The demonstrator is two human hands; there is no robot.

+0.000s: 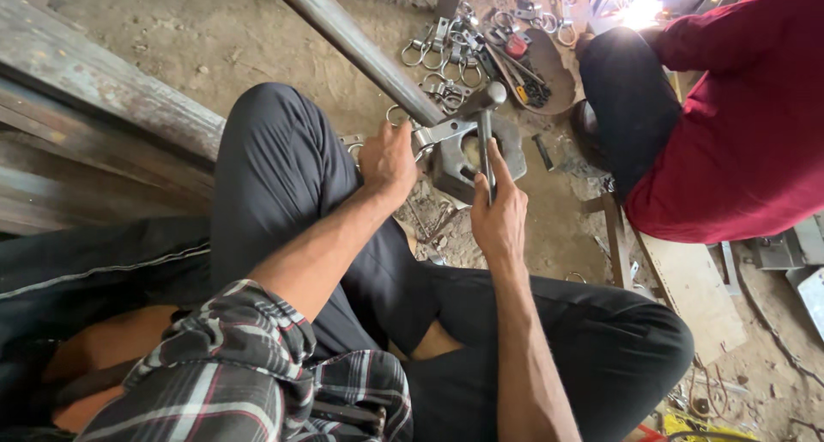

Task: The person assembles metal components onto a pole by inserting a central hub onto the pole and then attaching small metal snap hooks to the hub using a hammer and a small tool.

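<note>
My right hand (pixel 499 214) grips the shaft of a steel hammer (pixel 487 124), whose head is raised above a thick grey metal block (pixel 506 146) on the dirt floor. My left hand (pixel 388 160) pinches a small flat metal bracket with a ring (pixel 438 133), holding it on the block's left edge. The hammer head hangs just above the bracket's far end. I sit on the ground with both knees up in black trousers, the block between my legs.
A long steel pipe (pixel 360 47) runs diagonally above the block. Several ringed metal clasps (pixel 446 51) lie scattered beyond it. A person in a red shirt (pixel 738 116) crouches at right near a bright welding glare. Weathered planks (pixel 94 99) lie at left.
</note>
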